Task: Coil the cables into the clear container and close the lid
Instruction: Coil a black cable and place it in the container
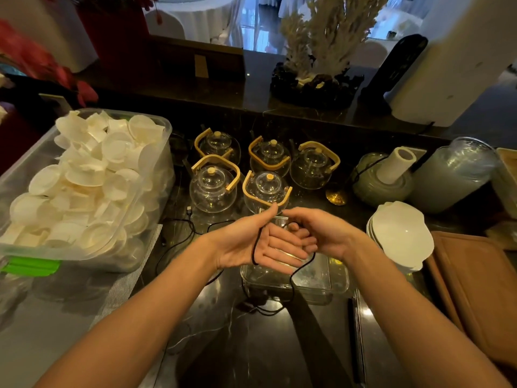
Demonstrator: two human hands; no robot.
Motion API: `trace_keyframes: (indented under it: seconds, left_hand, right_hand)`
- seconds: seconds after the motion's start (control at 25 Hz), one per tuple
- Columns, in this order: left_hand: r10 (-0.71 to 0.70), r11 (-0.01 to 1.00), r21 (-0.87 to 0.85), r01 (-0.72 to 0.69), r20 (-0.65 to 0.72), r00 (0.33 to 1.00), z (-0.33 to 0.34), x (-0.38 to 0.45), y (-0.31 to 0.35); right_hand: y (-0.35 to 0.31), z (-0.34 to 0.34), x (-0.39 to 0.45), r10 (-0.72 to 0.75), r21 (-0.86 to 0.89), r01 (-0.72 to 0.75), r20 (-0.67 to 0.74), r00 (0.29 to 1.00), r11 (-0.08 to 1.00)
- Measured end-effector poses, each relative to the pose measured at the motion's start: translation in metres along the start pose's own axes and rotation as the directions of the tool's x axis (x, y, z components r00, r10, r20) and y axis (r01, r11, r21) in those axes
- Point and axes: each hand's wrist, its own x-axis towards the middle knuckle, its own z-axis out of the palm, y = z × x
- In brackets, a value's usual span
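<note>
Both my hands are raised over a clear rectangular container (pixel 333 278) on the dark counter. My left hand (pixel 257 242) is held flat, palm up, with a black cable (pixel 255 247) looped across the palm and pinned under the thumb. My right hand (pixel 319 231) pinches the same cable at the fingertips of the left. The cable hangs down from the hands, crosses the container and trails onto the counter in front of it. A second black cable (pixel 179 233) with a USB plug lies loose on the counter to the left. I cannot make out a lid.
A big clear tub (pixel 159 175) of white paper cups stands at left. Several glass teapots (pixel 214 189) with wooden handles stand behind the hands. White bowls (pixel 400 236) are stacked at right, beside a brown tray (pixel 475 281). Wrapped cup stacks (pixel 453 177) lie at the back right.
</note>
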Motion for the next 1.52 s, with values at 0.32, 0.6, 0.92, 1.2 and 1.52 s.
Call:
trace_keyframes:
  seconds: [0.32,0.6,0.92,1.2,1.52]
  left_hand:
    - [0.142,0.972,-0.120,-0.203,-0.391,0.909,0.005,0.011,0.000]
    - [0.361,0.799,-0.376,-0.468,-0.321,0.875,0.014,0.005,0.016]
    - [0.372,0.852,-0.404,-0.333,0.019,0.928,0.014,-0.012,0.022]
    - [0.118,0.992,0.067,-0.111,-0.114,0.986,0.019,-0.019,0.016]
    - [0.225,0.966,0.208,-0.155,-0.380,0.897,0.030,-0.019,0.031]
  right_hand:
    - [-0.007,0.056,-0.027,-0.361,-0.408,0.298,-0.087,0.928,0.863]
    - [0.061,0.072,-0.039,-0.313,-0.104,0.313,0.015,0.950,0.944]
    - [0.065,0.021,-0.024,-0.088,0.451,0.019,0.134,0.987,0.892]
    - [-0.029,0.003,-0.026,-0.044,0.157,0.035,0.053,0.998,0.987]
    - [-0.043,0.056,-0.055,-0.299,-0.077,0.299,0.005,0.954,0.951]
